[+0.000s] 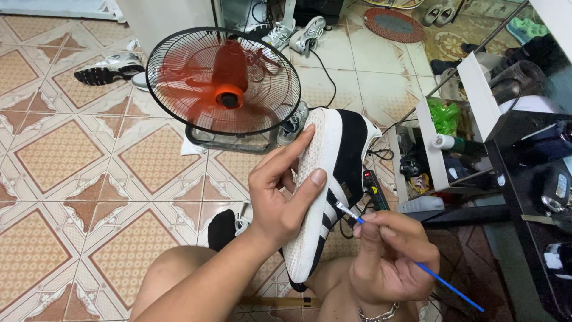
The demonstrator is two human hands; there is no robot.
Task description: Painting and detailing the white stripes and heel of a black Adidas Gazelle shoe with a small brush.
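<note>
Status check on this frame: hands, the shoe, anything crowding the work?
Left hand grips black-and-white sneaker, sole toward camera. Right hand holds blue fine brush, tip at the side stripes. Floor fan right behind, apart from the shoe.

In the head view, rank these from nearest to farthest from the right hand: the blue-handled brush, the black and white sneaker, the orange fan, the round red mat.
1. Blue-handled brush: held in the right hand.
2. Black and white sneaker: just left of it, held by the left hand.
3. Orange fan: on the floor, upper left.
4. Round red mat: top of the frame.
</note>
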